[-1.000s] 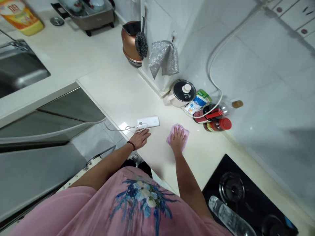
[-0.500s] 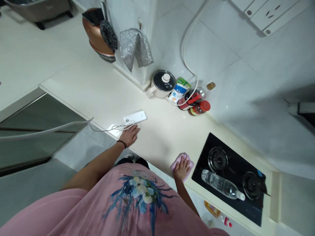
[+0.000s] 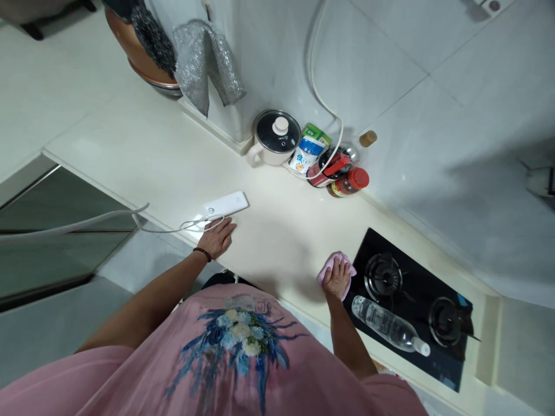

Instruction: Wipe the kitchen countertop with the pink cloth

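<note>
My right hand (image 3: pixel 336 277) presses a small pink cloth (image 3: pixel 329 263) flat on the cream countertop (image 3: pixel 165 156), right at the left edge of the black gas hob (image 3: pixel 411 312). Its fingers lie spread on the cloth. My left hand (image 3: pixel 218 237) rests open, palm down, near the counter's front edge. Just beyond its fingertips lies a white power strip (image 3: pixel 226 204) with a thin white cable (image 3: pixel 108 216) trailing off to the left.
A clear plastic bottle (image 3: pixel 388 325) lies across the hob. By the wall stand a small lidded pot (image 3: pixel 276 138), a white and blue packet (image 3: pixel 306 155) and red-capped sauce bottles (image 3: pixel 347 182). A silver cloth (image 3: pixel 203 60) and a copper pot (image 3: pixel 139 49) are at the far left.
My right hand has slid the pink cloth from the middle of the counter rightwards to the hob's edge. My left hand has stayed flat by the power strip. The view swung right.
</note>
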### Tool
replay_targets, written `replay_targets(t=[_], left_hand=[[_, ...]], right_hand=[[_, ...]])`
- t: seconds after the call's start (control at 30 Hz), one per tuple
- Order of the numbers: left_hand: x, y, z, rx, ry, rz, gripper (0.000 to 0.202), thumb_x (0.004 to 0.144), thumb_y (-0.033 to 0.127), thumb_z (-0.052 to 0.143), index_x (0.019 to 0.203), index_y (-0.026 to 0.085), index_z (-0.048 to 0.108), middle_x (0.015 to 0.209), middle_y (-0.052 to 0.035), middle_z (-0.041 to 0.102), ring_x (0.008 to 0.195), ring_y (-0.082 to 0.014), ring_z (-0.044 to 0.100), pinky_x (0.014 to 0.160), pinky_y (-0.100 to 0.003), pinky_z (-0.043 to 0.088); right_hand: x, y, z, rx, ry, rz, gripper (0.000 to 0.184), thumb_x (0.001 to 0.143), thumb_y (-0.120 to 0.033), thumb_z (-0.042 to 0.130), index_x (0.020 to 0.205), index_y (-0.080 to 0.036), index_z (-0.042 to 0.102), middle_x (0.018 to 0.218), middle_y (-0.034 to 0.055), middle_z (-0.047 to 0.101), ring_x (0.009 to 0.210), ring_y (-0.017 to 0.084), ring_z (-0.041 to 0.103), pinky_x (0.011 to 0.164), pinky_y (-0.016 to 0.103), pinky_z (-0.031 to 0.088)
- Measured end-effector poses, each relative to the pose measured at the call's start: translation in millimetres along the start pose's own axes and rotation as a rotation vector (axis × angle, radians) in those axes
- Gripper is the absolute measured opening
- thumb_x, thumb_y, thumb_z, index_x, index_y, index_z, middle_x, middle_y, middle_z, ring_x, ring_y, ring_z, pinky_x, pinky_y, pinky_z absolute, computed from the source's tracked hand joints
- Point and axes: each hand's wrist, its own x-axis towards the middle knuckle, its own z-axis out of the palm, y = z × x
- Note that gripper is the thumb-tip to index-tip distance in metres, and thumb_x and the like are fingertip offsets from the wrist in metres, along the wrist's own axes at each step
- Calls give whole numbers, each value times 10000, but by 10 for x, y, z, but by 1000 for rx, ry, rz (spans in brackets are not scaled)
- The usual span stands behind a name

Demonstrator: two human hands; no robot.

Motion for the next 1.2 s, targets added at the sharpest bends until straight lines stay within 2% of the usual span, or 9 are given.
replay_targets(t=[0.13,0.33,0.47,0.57,0.67,0.77,0.87,1.03,1.2], left_hand=[[-7,-1,-6,-13,-26,-21,517,986,310,463,1472,261,634,1580,-109,573,1504,-350,465,1222,-573,341],[9,10,-37,-2,-35,-19,508,985,316,461,1456,259,643,1573,-110,576,1493,-350,475,1213,-580,354],[20,21,-54,1,-44,-27,498,994,308,444,1444,249,649,1565,-112,583,1483,-342,487,1216,-580,349],[19,19,-53,0,-51,-29,496,992,304,445,1439,240,651,1568,-114,578,1487,-336,485,1226,-572,338],[16,14,-47,2,-50,-26,498,989,301,447,1441,235,648,1571,-113,575,1498,-336,472,1230,-571,334],[11,12,-41,4,-41,-15,496,992,302,445,1442,241,646,1570,-102,576,1500,-331,468,1238,-566,327],[4,10,-31,-4,-25,-14,500,985,304,463,1448,243,642,1577,-103,569,1494,-333,470,1244,-557,320],[0,11,-23,-1,-36,-26,509,983,313,473,1461,245,633,1593,-108,555,1502,-346,453,1236,-557,317],[22,39,-68,-8,-53,-26,514,989,325,476,1477,256,620,1597,-110,550,1493,-347,452,1204,-544,347]], right_hand=[[366,92,-11,-7,30,-69,681,1039,-377,277,1669,-140,380,1673,192,439,1606,351,256,1249,616,296],[1056,128,-100,4,37,-73,667,1052,-366,258,1680,-165,358,1702,189,393,1603,347,257,1248,622,268],[1484,149,-146,7,37,-64,661,1068,-363,248,1680,-133,348,1718,208,357,1605,345,226,1241,616,260],[1685,155,-156,-11,27,-43,657,1085,-366,221,1688,-132,333,1733,209,327,1604,334,204,1228,589,261],[1753,129,-157,-29,5,-19,656,1097,-369,195,1698,-132,311,1746,222,293,1604,334,192,1209,574,264],[1666,26,-168,-29,-20,33,649,1106,-373,194,1708,-142,275,1749,228,282,1609,331,187,1204,592,263],[1419,-182,-196,-28,-45,58,641,1108,-374,200,1712,-166,256,1755,211,283,1616,313,189,1230,612,248],[784,-676,-237,-16,-112,57,644,1098,-390,195,1722,-230,222,1780,115,273,1652,296,139,1293,624,189],[1,-1291,-217,-29,-159,25,645,1083,-366,212,1718,-254,228,1790,84,258,1661,308,123,1291,648,198]])
